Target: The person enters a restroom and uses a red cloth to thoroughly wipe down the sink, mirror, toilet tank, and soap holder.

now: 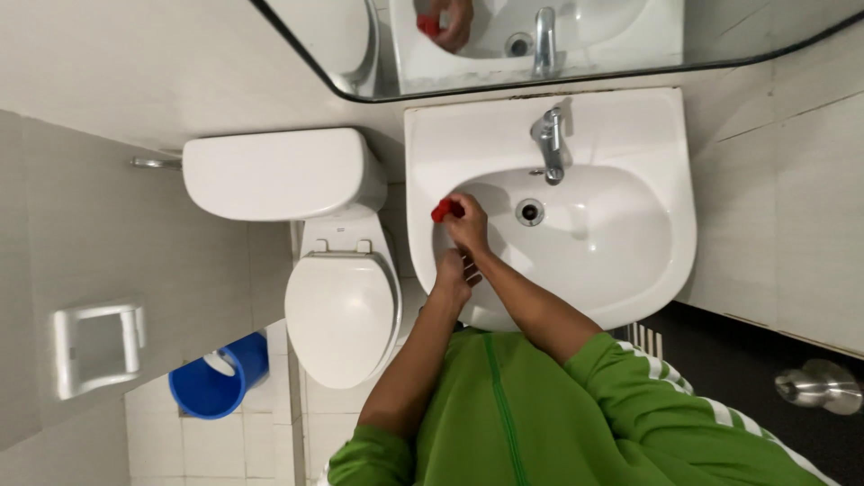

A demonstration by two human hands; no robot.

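Observation:
A white wall-hung sink [661, 171] fills the upper middle of the head view, with a chrome tap [550, 144] and a round drain [530, 211]. My right hand [468, 225] is inside the basin at its left wall, closed around a small red object [444, 211] pressed against the porcelain. My left hand [453, 274] rests on the sink's front left rim, just below the right hand, fingers curled on the edge. Both forearms are bare; the sleeves of a green top are pushed up.
A white toilet [342, 306] with its lid shut and tank [279, 175] stands left of the sink. A blue bucket [216, 382] sits on the tiled floor. A toilet-paper holder [97, 346] hangs on the left wall. A mirror [540, 40] is above; a chrome door handle [817, 385] at right.

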